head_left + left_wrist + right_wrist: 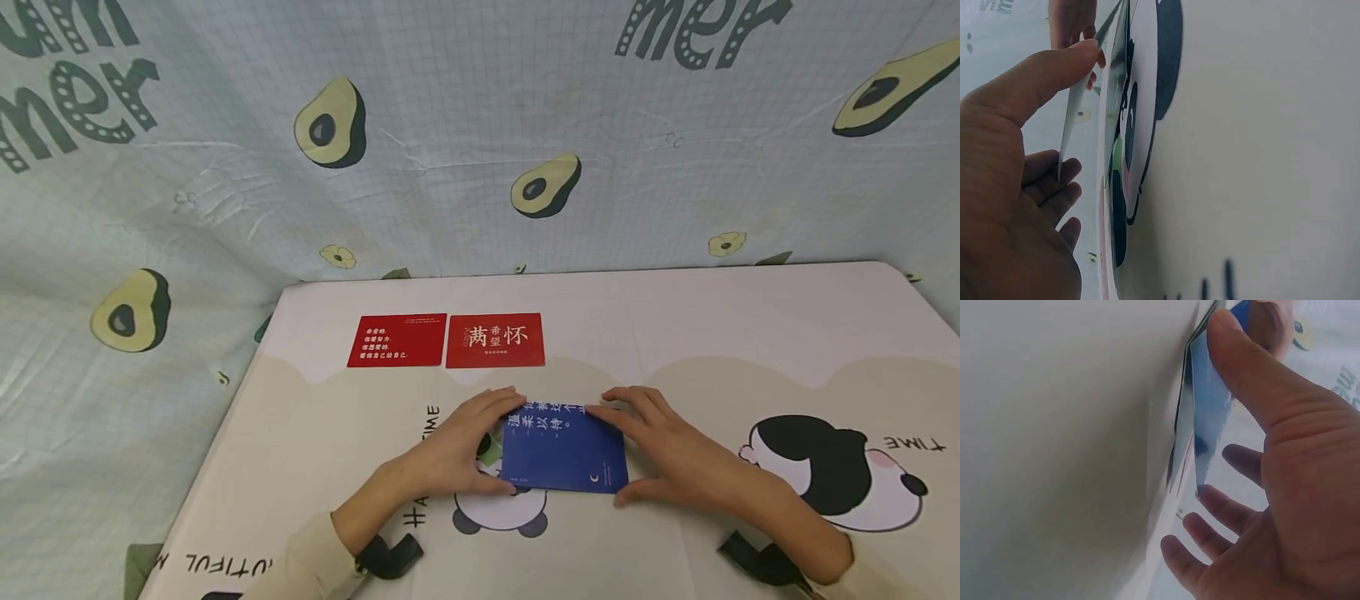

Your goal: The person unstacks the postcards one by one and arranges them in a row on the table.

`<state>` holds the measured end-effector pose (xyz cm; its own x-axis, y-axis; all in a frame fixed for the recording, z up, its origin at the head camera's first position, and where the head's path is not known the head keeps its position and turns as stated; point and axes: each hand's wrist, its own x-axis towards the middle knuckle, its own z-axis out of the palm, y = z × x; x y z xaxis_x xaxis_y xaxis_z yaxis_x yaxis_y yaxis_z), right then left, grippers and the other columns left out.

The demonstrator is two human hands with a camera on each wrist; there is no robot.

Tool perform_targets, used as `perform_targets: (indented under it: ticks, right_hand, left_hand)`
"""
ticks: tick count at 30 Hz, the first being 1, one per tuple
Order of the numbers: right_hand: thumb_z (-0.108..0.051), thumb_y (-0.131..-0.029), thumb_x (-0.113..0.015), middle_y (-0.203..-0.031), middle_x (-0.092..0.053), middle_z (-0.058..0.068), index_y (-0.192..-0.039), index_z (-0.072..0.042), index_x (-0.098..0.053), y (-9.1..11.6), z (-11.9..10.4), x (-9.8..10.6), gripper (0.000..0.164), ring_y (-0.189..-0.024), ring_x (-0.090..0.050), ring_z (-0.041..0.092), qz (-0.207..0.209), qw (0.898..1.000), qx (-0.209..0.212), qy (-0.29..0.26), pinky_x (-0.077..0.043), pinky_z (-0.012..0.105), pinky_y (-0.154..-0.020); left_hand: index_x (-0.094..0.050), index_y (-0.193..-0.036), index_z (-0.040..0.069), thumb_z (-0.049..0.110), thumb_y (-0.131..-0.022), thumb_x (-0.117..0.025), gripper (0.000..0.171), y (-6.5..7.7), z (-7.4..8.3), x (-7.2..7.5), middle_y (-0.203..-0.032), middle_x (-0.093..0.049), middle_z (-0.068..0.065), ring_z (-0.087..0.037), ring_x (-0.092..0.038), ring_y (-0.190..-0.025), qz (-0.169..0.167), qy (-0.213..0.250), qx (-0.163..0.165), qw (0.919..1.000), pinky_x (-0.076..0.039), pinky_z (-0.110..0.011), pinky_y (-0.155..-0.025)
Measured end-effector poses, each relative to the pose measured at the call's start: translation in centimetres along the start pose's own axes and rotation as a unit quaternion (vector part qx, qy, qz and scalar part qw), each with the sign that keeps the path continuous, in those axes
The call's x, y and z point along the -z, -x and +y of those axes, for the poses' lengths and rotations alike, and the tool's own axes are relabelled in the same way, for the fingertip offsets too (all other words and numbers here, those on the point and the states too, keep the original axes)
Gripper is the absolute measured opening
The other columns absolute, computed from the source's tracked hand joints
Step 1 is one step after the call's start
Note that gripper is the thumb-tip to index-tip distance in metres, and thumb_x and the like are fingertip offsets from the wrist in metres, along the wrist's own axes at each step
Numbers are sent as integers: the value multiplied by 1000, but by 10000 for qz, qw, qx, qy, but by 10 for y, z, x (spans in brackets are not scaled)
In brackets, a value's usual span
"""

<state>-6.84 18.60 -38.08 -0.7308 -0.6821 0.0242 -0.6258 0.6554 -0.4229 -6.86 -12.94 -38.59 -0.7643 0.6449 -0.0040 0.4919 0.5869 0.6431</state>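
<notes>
A blue card (pixel 562 454) with white Chinese lettering is held by both hands above a table. My left hand (pixel 461 446) grips its left side, thumb on the near corner and fingers by the far one. On the right side, my right hand (pixel 667 454) holds it likewise, and the right wrist view has thumb and a fingertip at opposite corners of the blue card (pixel 1210 400). Seen edge-on in the left wrist view, the card (pixel 1074 119) is tilted off the table. Thin layers (pixel 1180 419) show below it; their kind I cannot tell.
Two red cards, one on the left (pixel 420 342) and one on the right (pixel 495 360), lie side by side farther back. The table (pixel 675 333) carries printed animals and letters. A curtain (pixel 450 100) with avocado prints hangs behind and at the left.
</notes>
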Motion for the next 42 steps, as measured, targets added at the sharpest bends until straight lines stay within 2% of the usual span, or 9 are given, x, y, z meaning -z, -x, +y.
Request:
perform_targets:
  ticks: [3, 10, 16, 21, 24, 35, 42]
  right_hand:
    - [-59, -68, -77, -144, -30, 6, -149, -26, -32, 0, 0, 0, 98, -131, -28, 27, 15, 10000, 3, 54, -47, 45, -95]
    - [-43, -70, -84, -144, -29, 7, -149, -24, -32, 0, 1, 2, 96, -130, -28, 29, 103, 9996, 39, 244, -48, 44, -94]
    - [-41, -72, -83, -144, -28, 7, -149, -25, -32, 0, 5, 5, 95, -131, -28, 30, 130, 9996, -47, 242, -48, 47, -94]
    - [-41, -73, -82, -145, -29, 10, -149, -23, -33, -1, 7, 8, 93, -131, -28, 33, 215, 9990, -22, 394, -44, 53, -96]
    - [-43, -73, -82, -145, -28, 11, -149, -23, -32, -2, 9, 8, 94, -132, -27, 35, 195, 9987, -49, 459, -42, 56, -96]
    - [-43, -73, -81, -145, -28, 12, -148, -21, -35, -4, 17, 14, 91, -131, -27, 35, 362, 9974, 67, 621, -43, 55, -96]
    - [-39, -72, -83, -146, -27, 10, -145, -21, -40, -6, 26, 24, 86, -132, -23, 33, 460, 9982, -8, 385, -45, 54, -94]
  left_hand:
    - [-31, -148, 14, 33, -68, -84, 98, -2, 1, 1, -153, -28, -6, -23, -20, -142, 22, 86, -23, 10000, -25, -49, -111]
    - [-32, -149, 16, 35, -69, -82, 96, -6, 4, 5, -153, -28, -5, -21, -20, -141, 86, 47, -24, 9999, -27, -50, -110]
    - [-33, -148, 14, 34, -69, -83, 96, -10, 6, 7, -152, -29, -4, -21, -21, -141, 209, -43, -122, 9997, -27, -50, -110]
    - [-33, -147, 11, 33, -68, -83, 96, -16, 6, 8, -151, -31, -5, -20, -23, -140, 345, -71, -310, 9989, -29, -51, -108]
    - [-33, -147, 12, 34, -69, -82, 95, -19, 6, 9, -151, -31, -5, -19, -23, -140, 372, -62, -309, 9988, -30, -50, -108]
    - [-32, -149, 17, 34, -67, -82, 97, -29, 6, 11, -154, -28, -6, -17, -21, -141, 491, 192, -243, 9983, -32, -54, -106]
    - [-34, -147, 14, 37, -65, -81, 97, -41, 5, 13, -150, -32, -8, -20, -25, -139, 783, -41, -290, 9965, -33, -52, -106]
